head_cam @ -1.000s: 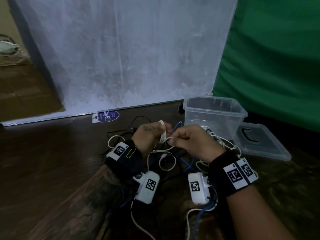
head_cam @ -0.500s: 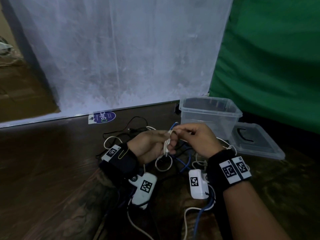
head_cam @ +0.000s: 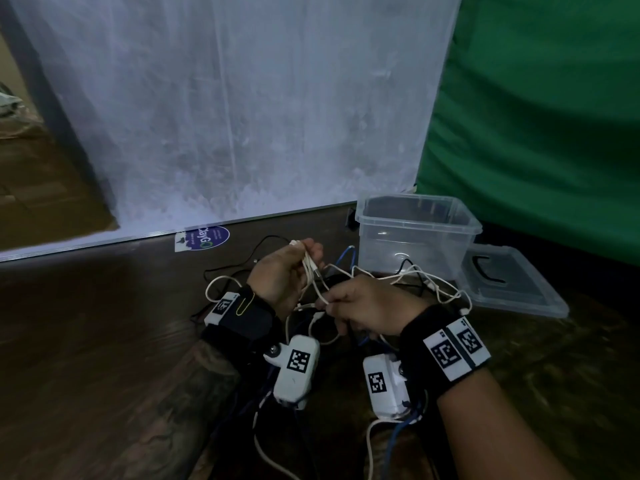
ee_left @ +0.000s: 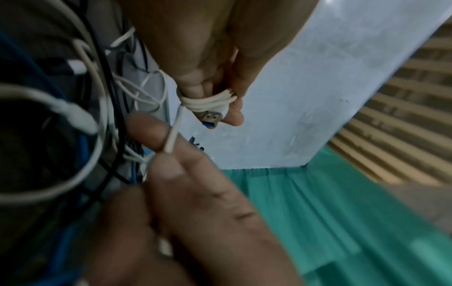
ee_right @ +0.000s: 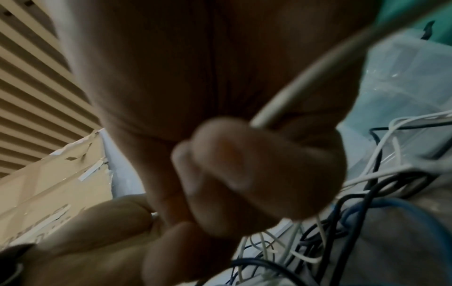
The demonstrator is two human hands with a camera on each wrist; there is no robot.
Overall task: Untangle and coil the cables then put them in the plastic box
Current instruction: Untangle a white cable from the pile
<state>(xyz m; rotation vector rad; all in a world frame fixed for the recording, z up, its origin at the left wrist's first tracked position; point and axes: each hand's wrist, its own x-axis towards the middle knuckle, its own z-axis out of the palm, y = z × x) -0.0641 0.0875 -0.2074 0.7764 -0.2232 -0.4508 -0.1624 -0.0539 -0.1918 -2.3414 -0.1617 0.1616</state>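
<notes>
A white USB cable [head_cam: 309,271] is looped round the fingers of my left hand [head_cam: 310,258], which grips the coil [ee_left: 210,101] with the USB plug [ee_left: 211,117] sticking out. Just below, my right hand [head_cam: 329,301] pinches the free strand [ee_left: 171,139] between thumb and forefinger; the white cable [ee_right: 293,92] runs out over its curled fingers [ee_right: 244,174]. More white, black and blue cables [head_cam: 349,258] lie tangled on the dark wooden floor under both hands. The clear plastic box [head_cam: 415,233] stands open to the right, behind the hands.
The box lid [head_cam: 512,282] lies flat right of the box. A white sheet [head_cam: 242,116] and a green cloth [head_cam: 536,116] hang behind. A round purple sticker [head_cam: 204,237] is on the floor. Loose white cable [head_cam: 433,282] trails toward the lid.
My right hand has dropped below the left and drawn the white strand down from the coil. My left hand has risen slightly, still holding the loops.
</notes>
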